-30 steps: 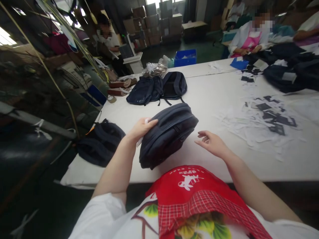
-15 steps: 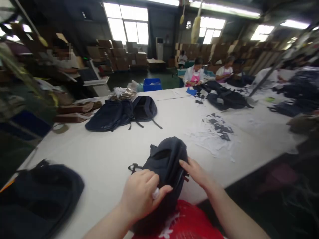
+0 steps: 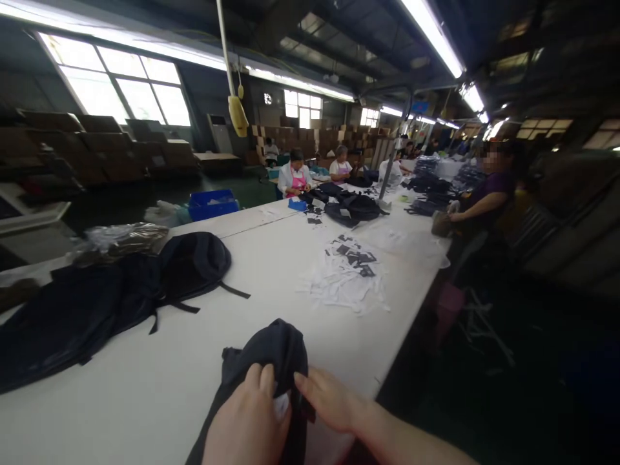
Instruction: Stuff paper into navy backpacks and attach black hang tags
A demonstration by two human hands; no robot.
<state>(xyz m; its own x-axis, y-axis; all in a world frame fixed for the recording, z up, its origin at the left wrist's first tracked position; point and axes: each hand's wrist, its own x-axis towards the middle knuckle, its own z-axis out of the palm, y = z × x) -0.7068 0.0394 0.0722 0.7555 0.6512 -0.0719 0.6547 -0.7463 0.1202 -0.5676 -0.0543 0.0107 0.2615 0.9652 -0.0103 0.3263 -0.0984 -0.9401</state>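
Observation:
A dark navy backpack (image 3: 264,352) stands at the near edge of the white table, its rounded top leaning away from me. My left hand (image 3: 249,416) lies over its front with the fingers curled. A small white crumpled piece (image 3: 281,405), perhaps paper or cloth, shows inside that closed hand. On the bag's right side, my right hand (image 3: 329,397) grips the edge, thumb on top and the other fingers mostly hidden behind the fabric. The lower part of the bag is covered by my left hand and cut off by the frame.
More navy backpacks (image 3: 121,290) lie at the left, beside clear plastic wrapping (image 3: 121,239). White strips and dark scraps (image 3: 349,271) are heaped ahead on the table (image 3: 271,271). A blue bin (image 3: 213,205) stands beyond. Co-workers (image 3: 295,177) sit across; another person (image 3: 489,187) stands right.
The view has swung to the right, bringing a standing person into sight. My left hand has moved up the bag's front, its fingers more curled. The right hand stays on the bag's side.

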